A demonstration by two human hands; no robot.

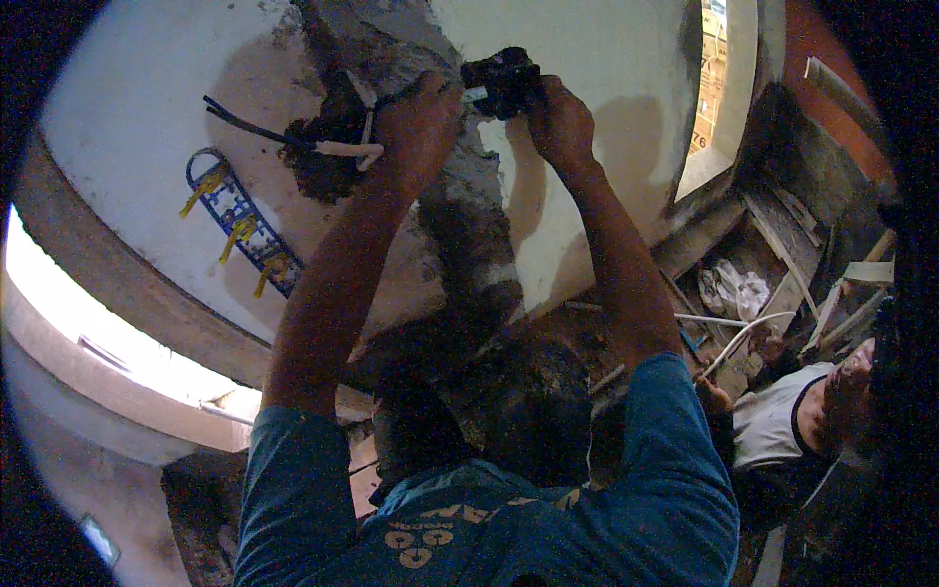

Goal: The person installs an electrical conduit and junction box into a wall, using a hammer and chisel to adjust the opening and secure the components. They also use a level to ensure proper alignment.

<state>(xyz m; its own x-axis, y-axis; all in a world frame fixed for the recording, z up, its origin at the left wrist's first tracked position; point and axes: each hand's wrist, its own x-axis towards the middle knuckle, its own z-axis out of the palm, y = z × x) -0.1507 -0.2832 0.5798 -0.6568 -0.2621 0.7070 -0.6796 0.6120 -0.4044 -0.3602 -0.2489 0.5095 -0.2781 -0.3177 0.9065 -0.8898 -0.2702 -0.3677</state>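
Raised against the wall, my right hand point(562, 127) grips the right side of a dark, blocky object point(502, 83) whose kind I cannot make out. A small pale piece point(474, 95) shows on its left side. My left hand point(419, 127) is closed just left of it, its fingers partly hidden, so what they hold does not show. Beside that hand, a white angled pipe piece point(347, 150) with a black cable point(240, 119) stands out from a rough dark hole point(328, 176) in the wall.
A blue ladder-like plastic frame point(240, 215) with yellow strips hangs on the wall at left. A cement-grey channel point(469, 235) runs down the wall. At right, another person point(782, 416) is near boards, a white plastic bag point(734, 291) and white tubing point(743, 333). A bright opening point(709, 88) is upper right.
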